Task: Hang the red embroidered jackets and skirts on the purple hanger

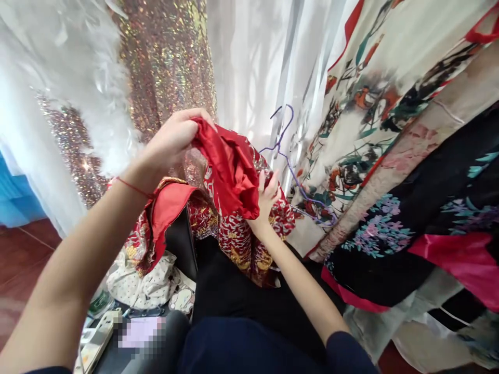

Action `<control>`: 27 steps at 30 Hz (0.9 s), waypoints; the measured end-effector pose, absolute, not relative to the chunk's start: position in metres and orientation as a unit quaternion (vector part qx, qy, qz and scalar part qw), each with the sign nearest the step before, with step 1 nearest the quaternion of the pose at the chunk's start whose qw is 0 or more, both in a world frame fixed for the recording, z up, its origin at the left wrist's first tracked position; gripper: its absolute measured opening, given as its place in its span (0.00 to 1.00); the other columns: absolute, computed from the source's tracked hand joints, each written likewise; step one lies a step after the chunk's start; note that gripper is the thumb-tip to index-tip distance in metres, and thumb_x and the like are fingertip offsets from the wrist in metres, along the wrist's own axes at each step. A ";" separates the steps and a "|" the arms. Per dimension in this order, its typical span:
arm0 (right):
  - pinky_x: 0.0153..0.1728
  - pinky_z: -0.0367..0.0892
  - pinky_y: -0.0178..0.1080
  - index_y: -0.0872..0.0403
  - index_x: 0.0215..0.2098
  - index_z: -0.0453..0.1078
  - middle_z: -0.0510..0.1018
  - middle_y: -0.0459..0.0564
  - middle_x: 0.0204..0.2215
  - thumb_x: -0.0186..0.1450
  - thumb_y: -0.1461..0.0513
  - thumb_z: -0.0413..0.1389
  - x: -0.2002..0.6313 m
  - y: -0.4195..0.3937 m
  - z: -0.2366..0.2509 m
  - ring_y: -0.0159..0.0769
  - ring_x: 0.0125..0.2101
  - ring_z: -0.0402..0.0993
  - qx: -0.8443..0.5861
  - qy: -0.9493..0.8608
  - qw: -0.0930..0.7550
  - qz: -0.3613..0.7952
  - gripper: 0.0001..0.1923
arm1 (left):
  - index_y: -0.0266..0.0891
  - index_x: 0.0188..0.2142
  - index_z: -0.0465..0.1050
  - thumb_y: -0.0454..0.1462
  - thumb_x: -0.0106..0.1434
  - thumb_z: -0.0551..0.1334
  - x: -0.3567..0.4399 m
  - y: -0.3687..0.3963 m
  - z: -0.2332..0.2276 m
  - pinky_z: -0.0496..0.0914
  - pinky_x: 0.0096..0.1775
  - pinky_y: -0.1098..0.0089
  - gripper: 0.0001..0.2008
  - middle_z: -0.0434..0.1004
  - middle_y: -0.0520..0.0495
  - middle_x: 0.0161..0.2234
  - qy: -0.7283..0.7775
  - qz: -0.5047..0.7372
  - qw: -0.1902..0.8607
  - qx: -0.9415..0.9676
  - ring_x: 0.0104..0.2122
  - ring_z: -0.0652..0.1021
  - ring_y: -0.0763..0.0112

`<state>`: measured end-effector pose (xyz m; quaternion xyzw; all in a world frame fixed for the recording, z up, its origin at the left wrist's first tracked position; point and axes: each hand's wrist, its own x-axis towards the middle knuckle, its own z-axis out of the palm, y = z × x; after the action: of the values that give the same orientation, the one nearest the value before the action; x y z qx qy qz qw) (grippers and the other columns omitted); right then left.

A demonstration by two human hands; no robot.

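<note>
- White sheer curtain [249, 67] fills the back centre, top to mid-frame; a feathery white garment [78, 78] hangs at upper left, in front of a gold sequin dress [171, 52].
- Row of hanging robes on the right: a cream floral-print robe [374, 104] nearest the curtain, then a black floral robe w/ pink trim [429, 223] lower right.
- Red embroidered garment [230, 208] — satin lining turned outward, gold-and-white embroidery on the outer side — held up at centre, in front of the curtain, draping down over something dark below.
- Left hand [171, 140] raised at upper centre, fingers clenched on the top edge of the red lining; a thin red string bracelet [134, 187] sits at its wrist.
- Right hand [267, 195] lower & to the right, pinching the red fabric's right edge, palm toward the cloth. Hands are apart, both gripping the same garment.
- Purple wire hanger [290, 171] hangs just right of the right hand, against the cream robe; prob. not touching the hand, hard to tell.
- White spotted cloth [144, 285] bunched low left, under the red garment's hanging sleeve.
- Wood floor [19, 254] shows at far left.
</note>
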<state>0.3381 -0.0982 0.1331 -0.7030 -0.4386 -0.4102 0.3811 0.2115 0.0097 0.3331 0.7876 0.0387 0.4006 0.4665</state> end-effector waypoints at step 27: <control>0.46 0.68 0.48 0.63 0.68 0.58 0.77 0.65 0.46 0.74 0.68 0.33 0.203 0.053 0.233 0.46 0.45 0.71 -0.599 -0.668 0.117 -0.426 0.28 | 0.40 0.20 0.73 0.32 0.36 0.50 -0.067 0.149 0.226 0.65 0.32 0.71 0.14 0.70 0.53 0.19 0.268 0.577 0.305 0.709 0.24 0.68 0.72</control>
<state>0.2030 0.0532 0.2329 -0.5985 -0.6683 -0.4260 0.1169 -0.0667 0.1487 0.2255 0.7087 0.2676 0.5773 0.3046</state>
